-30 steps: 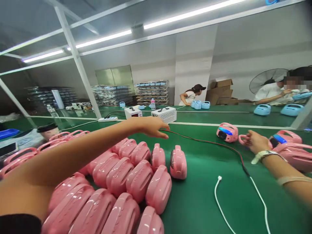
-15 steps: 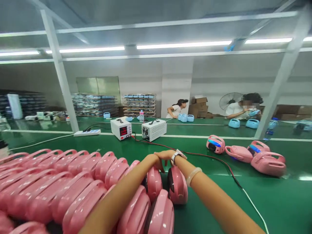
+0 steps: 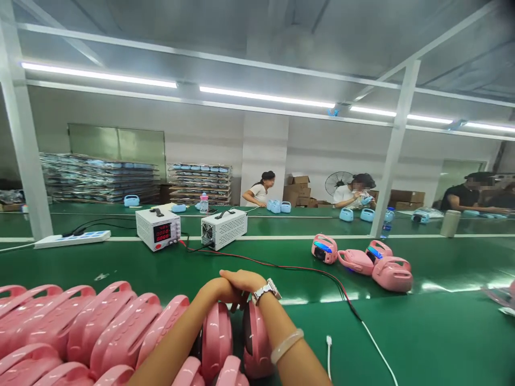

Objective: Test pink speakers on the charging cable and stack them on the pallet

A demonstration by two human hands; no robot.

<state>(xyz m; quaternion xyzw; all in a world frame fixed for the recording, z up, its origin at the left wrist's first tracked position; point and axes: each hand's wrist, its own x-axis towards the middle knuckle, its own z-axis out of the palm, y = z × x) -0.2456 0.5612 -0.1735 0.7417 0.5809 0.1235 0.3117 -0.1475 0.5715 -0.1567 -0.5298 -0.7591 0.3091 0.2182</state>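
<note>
My left hand (image 3: 223, 289) and my right hand (image 3: 244, 280) rest together, crossed over each other above two pink handled speakers. The fingers hang loosely and partly show between the speakers; neither hand appears to hold anything. Beneath my left wrist stands one pink speaker (image 3: 218, 338). Another pink speaker (image 3: 257, 343), with a dark front, stands under my right wrist, a gap between the two. A metal watch (image 3: 267, 290) and a pale bangle (image 3: 287, 346) are on my right arm. Rows of similar pink speakers (image 3: 115, 321) fill the left of the green bench (image 3: 298, 316).
A power supply (image 3: 159, 228) with red digits and a white ventilated box (image 3: 224, 228) stand ahead, near a power strip (image 3: 72, 239). A red-black cable (image 3: 277, 265) crosses the bench. Several pink speakers (image 3: 392, 273) sit right, beside a white plug (image 3: 329, 343). Co-workers (image 3: 356, 193) sit opposite.
My view has swung to the right and tipped slightly up, so the bench items sit further left. Both hands stay together over the pink speakers. More co-workers and a white plug show now.
</note>
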